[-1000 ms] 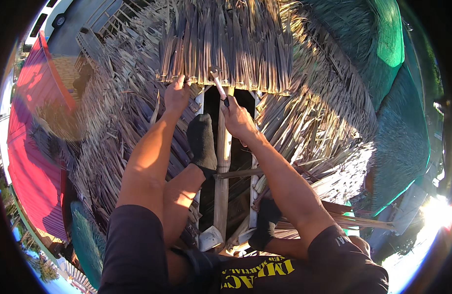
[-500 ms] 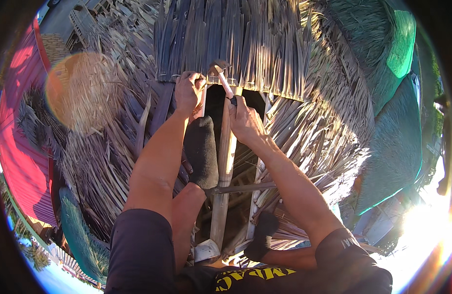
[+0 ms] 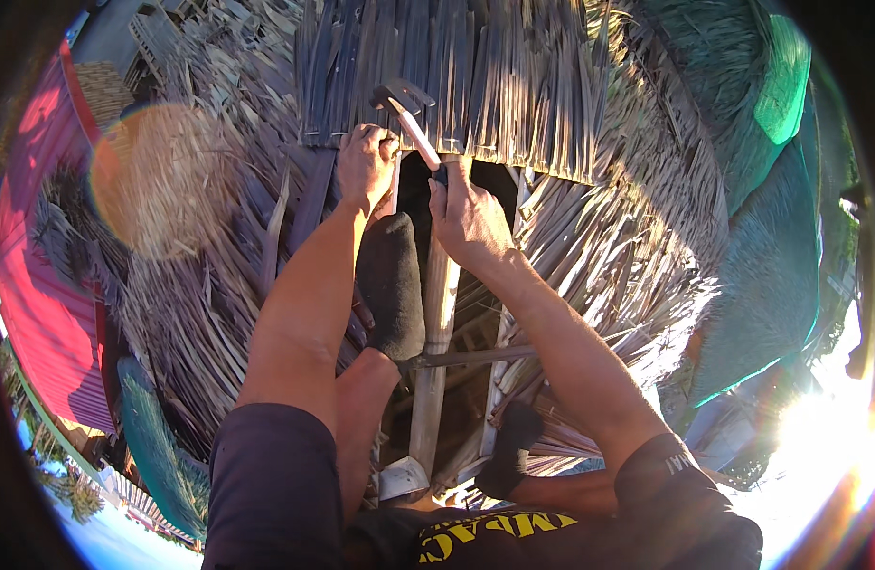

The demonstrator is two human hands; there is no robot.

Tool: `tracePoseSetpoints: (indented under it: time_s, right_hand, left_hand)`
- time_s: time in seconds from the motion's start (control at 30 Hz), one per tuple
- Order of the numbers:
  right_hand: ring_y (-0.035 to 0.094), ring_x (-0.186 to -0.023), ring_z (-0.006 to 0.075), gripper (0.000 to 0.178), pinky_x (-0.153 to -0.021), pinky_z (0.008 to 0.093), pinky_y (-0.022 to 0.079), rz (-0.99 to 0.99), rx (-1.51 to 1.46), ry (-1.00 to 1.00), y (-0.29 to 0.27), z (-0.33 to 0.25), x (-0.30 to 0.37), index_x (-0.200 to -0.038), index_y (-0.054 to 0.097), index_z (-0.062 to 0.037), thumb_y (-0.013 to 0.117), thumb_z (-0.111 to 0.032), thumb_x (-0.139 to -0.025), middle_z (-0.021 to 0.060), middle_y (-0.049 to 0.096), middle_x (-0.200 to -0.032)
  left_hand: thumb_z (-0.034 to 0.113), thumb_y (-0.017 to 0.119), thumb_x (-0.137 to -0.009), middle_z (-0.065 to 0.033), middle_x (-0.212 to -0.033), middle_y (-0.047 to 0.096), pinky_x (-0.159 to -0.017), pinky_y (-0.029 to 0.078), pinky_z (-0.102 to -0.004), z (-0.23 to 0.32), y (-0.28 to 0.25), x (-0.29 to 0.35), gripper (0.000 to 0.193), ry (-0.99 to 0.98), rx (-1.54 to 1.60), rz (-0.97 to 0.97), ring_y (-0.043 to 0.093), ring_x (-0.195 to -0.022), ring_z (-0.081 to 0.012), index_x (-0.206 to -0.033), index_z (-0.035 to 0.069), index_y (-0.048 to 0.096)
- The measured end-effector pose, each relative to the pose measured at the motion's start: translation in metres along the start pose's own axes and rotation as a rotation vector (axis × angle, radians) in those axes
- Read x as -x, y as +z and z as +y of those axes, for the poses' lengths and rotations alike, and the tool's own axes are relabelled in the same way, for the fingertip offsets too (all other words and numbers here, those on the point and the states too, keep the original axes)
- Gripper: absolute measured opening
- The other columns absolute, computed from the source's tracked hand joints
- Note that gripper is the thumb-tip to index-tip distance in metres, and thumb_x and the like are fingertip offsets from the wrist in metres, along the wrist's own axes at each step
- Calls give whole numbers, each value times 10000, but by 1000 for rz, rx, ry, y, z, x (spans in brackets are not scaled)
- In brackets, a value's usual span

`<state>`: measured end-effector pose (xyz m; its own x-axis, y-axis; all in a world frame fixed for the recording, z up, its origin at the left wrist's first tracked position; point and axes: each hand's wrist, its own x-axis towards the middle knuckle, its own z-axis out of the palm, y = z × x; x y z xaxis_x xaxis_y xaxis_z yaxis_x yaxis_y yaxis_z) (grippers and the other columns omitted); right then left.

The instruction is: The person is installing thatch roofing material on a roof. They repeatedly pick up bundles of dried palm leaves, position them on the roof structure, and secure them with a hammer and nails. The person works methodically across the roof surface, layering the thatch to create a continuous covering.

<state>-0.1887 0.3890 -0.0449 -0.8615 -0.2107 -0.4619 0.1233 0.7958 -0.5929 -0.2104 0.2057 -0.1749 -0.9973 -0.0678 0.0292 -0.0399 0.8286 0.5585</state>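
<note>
Head view: the right hand has its fingers wrapped round the dark grip of a hammer with a pale, straight handle and a dark, curved metal head. The hammer slants up and left from those fingers, so its head hangs over the lower part of a wide panel of dried brown palm-leaf thatch, just above the left fingers. Holding it near the grip's end probably leaves the length of the handle free for a swing.

The left hand has its fingers bent at the panel's lower edge, perhaps to steady it against the frame; whether they grip the edge or pinch something small cannot be told.

The panel spreads above and to both sides of the fingers, its stitched edge running across a dark gap in the roof. Below the right fingers, a round, tan bamboo pole runs down through that gap, crossed lower down by a thin brown stick.

Below the left fingers, a foot in a black sock is set beside the pole, likely for balance on the slope. Loose, greyish thatch lies to the right of the right fingers.
</note>
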Motion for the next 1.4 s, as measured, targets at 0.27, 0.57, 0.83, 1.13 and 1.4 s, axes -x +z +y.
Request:
tracePoseSetpoints:
  time_s: [0.27, 0.57, 0.83, 1.13, 1.4]
  right_hand:
    - [665, -686, 460, 302, -574, 513, 535, 197, -238, -129, -23, -19, 11, -1127, 473, -8, 497, -293, -1031, 275, 660, -800]
    - [665, -657, 439, 298, -567, 498, 545, 409, -243, -356, -1, 11, 0, -1090, 441, -30, 494, -316, -1027, 251, 657, -738]
    - [646, -784, 515, 326, -671, 572, 498, 94, -19, -74, -74, -111, 44, -1098, 474, 6, 485, -305, -1001, 303, 657, -830]
    - [593, -729, 270, 272, -685, 395, 463, -346, -289, -970, -79, -332, 346, -1269, 493, -37, 525, -192, -1047, 135, 624, -828]
    - [630, -759, 478, 285, -679, 519, 465, -1196, 110, -843, 12, -331, 499, -1111, 468, 26, 522, -240, -1023, 288, 636, -777]
  left_hand:
    - [67, 604, -898, -80, -1061, 672, -893, 488, -439, -8, -11, -6, 177, -11, 66, -135, 620, -1020, -318, -1069, 108, 596]
    - [-24, 454, -904, -227, -1278, 641, -970, 505, -406, -14, -35, -13, 473, -34, 175, -435, 630, -1155, -382, -1375, 12, 466]
    - [65, 476, -955, -222, -1318, 624, -1011, 476, -413, 9, -298, 14, 462, -54, -107, -584, 597, -1226, -369, -1413, 0, 481]
    - [141, 588, -947, -167, -1065, 704, -875, 531, -371, 103, -606, 345, 299, -447, 74, -52, 694, -977, -270, -1214, 18, 644]
    - [109, 579, -914, -184, -962, 719, -721, 584, -398, 253, -573, 655, 255, -622, 430, -736, 723, -835, -284, -1116, -19, 667]
